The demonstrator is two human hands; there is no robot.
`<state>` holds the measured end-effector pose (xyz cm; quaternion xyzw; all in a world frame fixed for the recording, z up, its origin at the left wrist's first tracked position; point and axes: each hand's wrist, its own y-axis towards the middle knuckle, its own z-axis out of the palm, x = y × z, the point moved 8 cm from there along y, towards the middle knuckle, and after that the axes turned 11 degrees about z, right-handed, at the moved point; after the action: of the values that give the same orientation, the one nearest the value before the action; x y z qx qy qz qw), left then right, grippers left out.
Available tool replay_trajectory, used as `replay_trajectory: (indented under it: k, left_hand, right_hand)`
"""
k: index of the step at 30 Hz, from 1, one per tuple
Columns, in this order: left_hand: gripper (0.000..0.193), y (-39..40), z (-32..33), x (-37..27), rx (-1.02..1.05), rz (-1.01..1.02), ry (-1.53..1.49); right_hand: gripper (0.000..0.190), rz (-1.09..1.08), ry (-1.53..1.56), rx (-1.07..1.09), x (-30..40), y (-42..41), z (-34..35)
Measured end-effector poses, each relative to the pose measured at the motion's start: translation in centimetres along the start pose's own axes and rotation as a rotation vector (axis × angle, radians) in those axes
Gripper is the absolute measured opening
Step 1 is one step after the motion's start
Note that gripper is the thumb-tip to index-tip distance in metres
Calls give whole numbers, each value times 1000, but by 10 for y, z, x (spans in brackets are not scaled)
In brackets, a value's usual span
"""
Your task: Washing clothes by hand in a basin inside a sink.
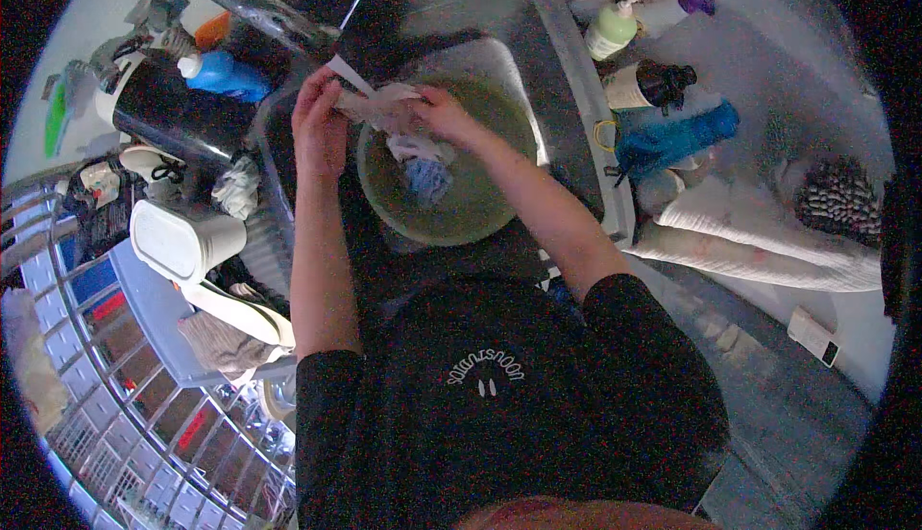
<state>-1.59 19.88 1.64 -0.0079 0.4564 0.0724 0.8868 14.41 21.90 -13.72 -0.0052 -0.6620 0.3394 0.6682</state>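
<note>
A pale cloth (382, 106) is stretched between both hands over a round basin (490, 206) standing in a sink (587, 98). My left hand (320, 123) grips the cloth's left end, beside a flat white strip (351, 75) that slants up from it. My right hand (446, 116) holds the cloth's right side with bent fingers. Part of the cloth hangs down into the basin. Below it, inside the basin, lies a crumpled light-blue cloth (428, 178). The basin's contents are too dim to make out.
Left of the sink are a blue bottle (227, 76), a clear cylindrical container (252, 8) and a white lidded tub (184, 238). On the right ledge stand a green pump bottle (612, 29), a dark bottle (648, 86), a teal bottle or pouch (681, 137) and a white towel (763, 253).
</note>
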Motion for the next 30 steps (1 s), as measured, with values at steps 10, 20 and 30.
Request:
replay_trajectory:
  k: [10,20,30]
  left_hand:
    - [64,-78,-73,133,-255,-337,-145]
    - [52,-45,-83,105,-239,-429,521]
    - [31,-32,1,39,-48,277,814]
  right_hand:
    - [31,-48,378,238,110,-56,49]
    - [27,-362,-754,-194,170,-79,43]
    - [20,-338,-547,-302,176,-91,26]
